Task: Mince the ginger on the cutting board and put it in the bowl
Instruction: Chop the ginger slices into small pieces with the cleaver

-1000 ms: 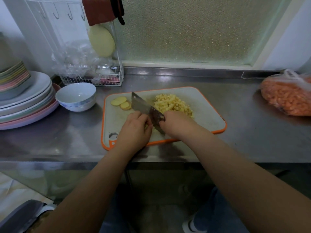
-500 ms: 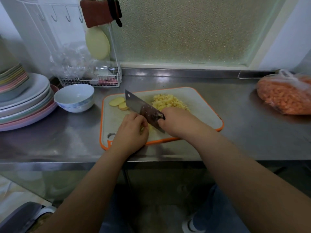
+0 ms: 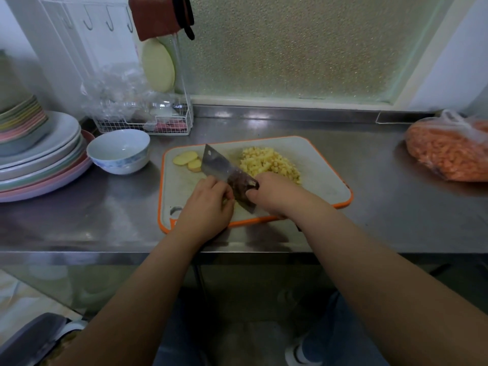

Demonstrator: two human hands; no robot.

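Note:
A grey cutting board (image 3: 324, 178) with an orange rim lies on the steel counter. A pile of minced ginger (image 3: 266, 162) sits at its middle back, and two ginger slices (image 3: 188, 159) lie at its back left. My right hand (image 3: 274, 194) grips the handle of a cleaver (image 3: 224, 173), whose blade slants across the board. My left hand (image 3: 208, 204), fingers curled, holds a small piece of ginger down beside the blade; the piece is mostly hidden. A white bowl (image 3: 118, 151) stands empty to the left of the board.
A stack of plates (image 3: 39, 159) fills the far left of the counter. A wire rack (image 3: 148, 122) with plastic wrap stands behind the bowl. A bag of orange food (image 3: 449, 151) lies at the right. The counter's front edge (image 3: 105, 256) runs just below the board.
The cleaver rose and came back down beside my left hand in a chopping stroke. Both hands stayed at the board's front.

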